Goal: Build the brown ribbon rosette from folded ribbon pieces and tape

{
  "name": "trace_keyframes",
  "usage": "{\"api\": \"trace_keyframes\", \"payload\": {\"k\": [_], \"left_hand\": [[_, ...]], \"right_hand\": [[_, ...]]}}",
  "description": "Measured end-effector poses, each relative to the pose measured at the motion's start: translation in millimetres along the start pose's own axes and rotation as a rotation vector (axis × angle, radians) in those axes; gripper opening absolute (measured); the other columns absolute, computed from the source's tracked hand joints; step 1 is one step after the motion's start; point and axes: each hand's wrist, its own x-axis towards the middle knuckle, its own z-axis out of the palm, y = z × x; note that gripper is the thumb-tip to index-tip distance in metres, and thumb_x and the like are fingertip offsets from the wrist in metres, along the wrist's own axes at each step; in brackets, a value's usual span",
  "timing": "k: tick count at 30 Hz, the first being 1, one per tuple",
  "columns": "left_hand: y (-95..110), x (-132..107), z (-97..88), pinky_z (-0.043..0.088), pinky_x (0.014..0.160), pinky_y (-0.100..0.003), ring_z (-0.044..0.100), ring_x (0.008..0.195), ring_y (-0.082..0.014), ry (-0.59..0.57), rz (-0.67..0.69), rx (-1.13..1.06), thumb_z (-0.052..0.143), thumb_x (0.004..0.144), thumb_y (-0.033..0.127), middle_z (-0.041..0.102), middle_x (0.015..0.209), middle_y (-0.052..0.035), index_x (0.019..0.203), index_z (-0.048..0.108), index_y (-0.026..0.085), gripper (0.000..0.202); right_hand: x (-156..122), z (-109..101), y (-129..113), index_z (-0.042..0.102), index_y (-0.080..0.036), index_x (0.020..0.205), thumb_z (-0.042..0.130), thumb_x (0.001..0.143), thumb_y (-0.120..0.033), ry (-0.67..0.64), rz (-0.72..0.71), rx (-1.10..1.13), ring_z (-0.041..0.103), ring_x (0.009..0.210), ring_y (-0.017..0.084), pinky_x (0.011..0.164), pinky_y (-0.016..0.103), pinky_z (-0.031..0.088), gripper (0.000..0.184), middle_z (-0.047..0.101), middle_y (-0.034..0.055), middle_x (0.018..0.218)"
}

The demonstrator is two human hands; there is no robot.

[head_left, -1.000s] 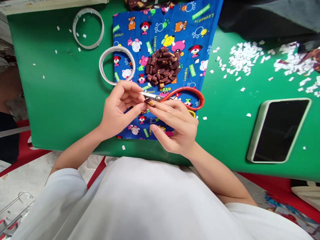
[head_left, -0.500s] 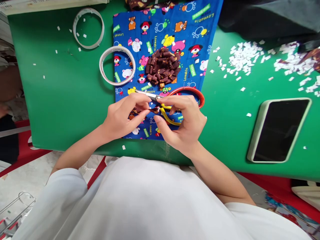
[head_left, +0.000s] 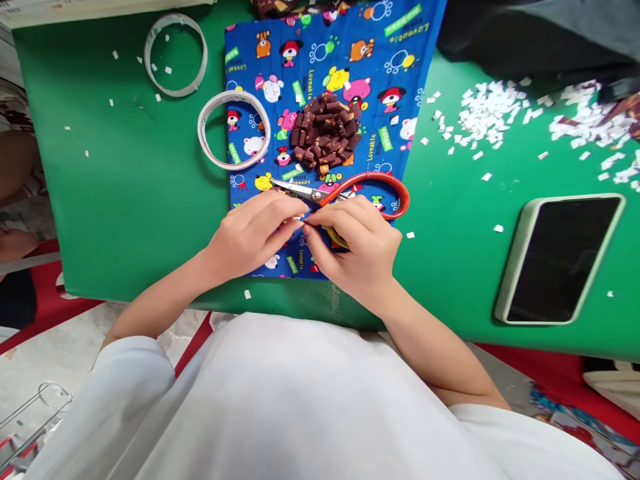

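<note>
My left hand and my right hand meet fingertip to fingertip over the near end of a blue cartoon-print cloth. Both pinch a small piece between them, too hidden by the fingers to name. Scissors with a red and a yellow handle loop lie on the cloth just beyond my fingers, blades pointing left. Farther back on the cloth sits a pile of small dark brown folded pieces.
Two tape rolls lie left of the pile on the green table. A phone lies face up at the right. White paper scraps are heaped at the back right. A dark cloth covers the far right corner.
Both hands have dropped lower toward the cloth and closed tightly together. The brown piece seen between the fingertips earlier is now hidden.
</note>
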Motion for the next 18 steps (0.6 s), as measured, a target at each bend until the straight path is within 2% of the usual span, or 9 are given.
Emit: {"api": "trace_keyframes", "payload": {"k": [3,6,10,13,18], "left_hand": [[2,2,-2.8,0.057,0.08,-0.027,0.066,0.091,-0.0123,0.078,-0.077,-0.076,0.06,0.091,0.022,0.067,0.096,-0.0005,0.097,0.06,0.022,0.006],[5,2,-2.0,0.056,0.076,-0.027,0.065,0.086,-0.0117,0.127,-0.165,-0.178,0.063,0.09,0.027,0.068,0.093,0.0005,0.09,0.064,0.024,0.003],[9,1,2.6,0.055,0.066,-0.023,0.065,0.074,-0.0101,0.095,-0.286,-0.33,0.064,0.089,0.028,0.07,0.082,0.0004,0.085,0.066,0.022,0.007],[11,0,4.2,0.053,0.062,-0.02,0.065,0.07,-0.009,0.06,-0.381,-0.361,0.065,0.087,0.027,0.071,0.08,-0.0003,0.083,0.069,0.02,0.01],[11,0,3.3,0.052,0.067,-0.019,0.065,0.073,-0.0089,0.013,-0.416,-0.313,0.063,0.087,0.025,0.073,0.081,-0.0009,0.084,0.072,0.019,0.011]], "right_hand": [[2,-4,-3,0.061,-0.021,0.079,0.062,0.084,-0.013,-0.007,0.09,0.072,0.059,0.063,0.013,0.059,0.028,0.047,0.009,0.067,0.0008,0.07],[3,-6,-6,0.062,-0.021,0.078,0.062,0.084,-0.016,-0.018,0.211,0.143,0.056,0.056,0.011,0.053,0.026,0.045,0.009,0.064,-0.0013,0.064],[0,-4,-8,0.063,-0.022,0.078,0.062,0.084,-0.021,-0.003,0.339,0.25,0.058,0.057,0.012,0.05,0.025,0.047,0.007,0.062,-0.0012,0.063],[-2,-2,-8,0.063,-0.022,0.078,0.061,0.085,-0.024,-0.012,0.392,0.274,0.059,0.058,0.013,0.051,0.026,0.049,0.007,0.063,-0.0008,0.064],[-2,-3,-9,0.066,-0.021,0.082,0.06,0.086,-0.023,-0.035,0.399,0.272,0.061,0.06,0.012,0.054,0.025,0.051,0.007,0.065,-0.0002,0.066]]}}
